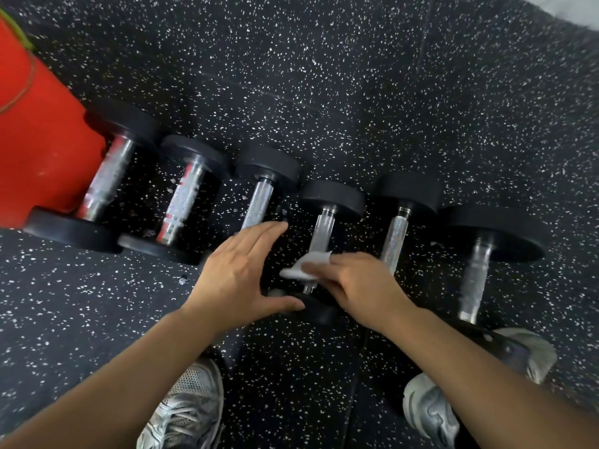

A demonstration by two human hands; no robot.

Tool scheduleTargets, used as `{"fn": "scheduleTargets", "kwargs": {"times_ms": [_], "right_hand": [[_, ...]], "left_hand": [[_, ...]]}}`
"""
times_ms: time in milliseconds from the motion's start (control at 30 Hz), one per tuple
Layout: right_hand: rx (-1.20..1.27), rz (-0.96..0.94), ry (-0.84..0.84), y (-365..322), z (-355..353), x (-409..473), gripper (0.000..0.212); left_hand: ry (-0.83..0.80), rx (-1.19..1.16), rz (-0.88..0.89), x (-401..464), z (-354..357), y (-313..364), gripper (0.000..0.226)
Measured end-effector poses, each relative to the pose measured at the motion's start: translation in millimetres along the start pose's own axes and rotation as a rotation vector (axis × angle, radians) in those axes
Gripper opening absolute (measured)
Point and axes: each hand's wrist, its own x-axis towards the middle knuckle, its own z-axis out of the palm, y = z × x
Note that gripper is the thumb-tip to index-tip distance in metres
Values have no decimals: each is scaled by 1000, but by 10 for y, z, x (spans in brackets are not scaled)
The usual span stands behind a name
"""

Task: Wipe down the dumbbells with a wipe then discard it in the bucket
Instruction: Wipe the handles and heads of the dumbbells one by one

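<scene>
Several black dumbbells with chrome handles lie in a row on the speckled floor. My right hand (353, 286) holds a white wipe (308, 265) pressed on the near end of the fourth dumbbell's handle (321, 234). My left hand (240, 273) lies flat with fingers spread over the near end of the third dumbbell (259, 202), its thumb by the fourth dumbbell's near weight (316, 311). A red bucket (35, 137) stands at the far left, beside the largest dumbbell (107, 179).
My two grey sneakers (184, 406) stand on the black speckled rubber floor (356, 92) just in front of the row. Two more dumbbells (397, 234) lie to the right of my hands. Beyond the row the floor stretches away.
</scene>
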Motion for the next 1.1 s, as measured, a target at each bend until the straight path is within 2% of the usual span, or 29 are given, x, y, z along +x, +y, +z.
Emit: {"fn": "scheduleTargets", "kwargs": {"times_ms": [67, 200, 267, 400, 600, 667, 767, 900, 1000, 1100], "right_hand": [[0, -43, -34, -1, 7, -75, 39], [43, 141, 279, 80, -68, -55, 35], [24, 213, 337, 114, -93, 28, 35], [46, 180, 224, 117, -54, 71, 35], [5, -23, -18, 49, -27, -134, 34], [30, -44, -22, 50, -60, -204, 33], [222, 111, 201, 167, -171, -346, 33], [337, 365, 526, 503, -329, -562, 31], [308, 463, 563, 765, -391, -664, 31], [220, 474, 519, 916, -394, -691, 32]], "left_hand": [[-45, -9, -2, 55, -45, 15, 125], [-128, 43, -16, 165, -76, 48, 137], [-129, 60, -18, 168, -64, 39, 138], [-115, 46, -39, 145, -61, 25, 137], [-115, 13, -12, 169, -53, 58, 134], [-102, -23, 26, 210, -10, 135, 131], [-104, -88, 111, 319, 102, 328, 122], [-110, -128, 177, 404, 337, 601, 104], [-75, -166, 127, 405, 503, 796, 84], [-94, -227, 110, 412, 598, 937, 77]]}}
